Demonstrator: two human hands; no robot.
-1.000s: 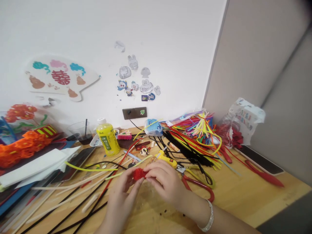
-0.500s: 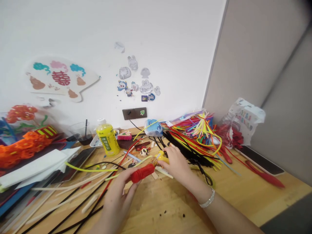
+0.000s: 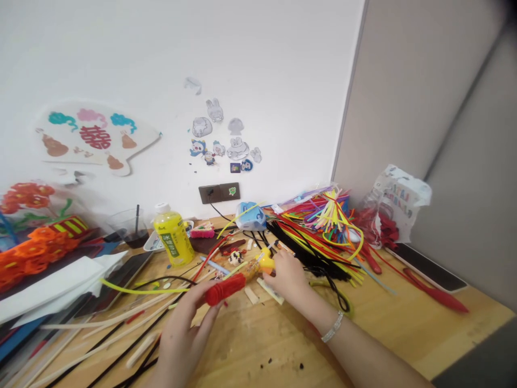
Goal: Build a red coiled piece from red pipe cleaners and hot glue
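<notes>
My left hand is closed round one end of a red fuzzy roll that looks wound from pipe cleaner. The roll's free end points right, towards a yellow hot glue gun. My right hand grips this gun, and its palm hides most of the handle. The nozzle faces left, close to the roll's tip; whether they touch I cannot tell. Behind the gun sits a small black-and-white lump. A pale strip lies on the table under my right hand.
Left of centre stands a yellow drink bottle, with a plastic cup behind. Loose pipe cleaners cover the left side; a big bundle of them lies back right. A phone and red scissors-like handle lie at right.
The view has shifted slightly. My left hand with the red roll has drawn a little left, widening the gap to the glue gun. Both hands keep their holds.
</notes>
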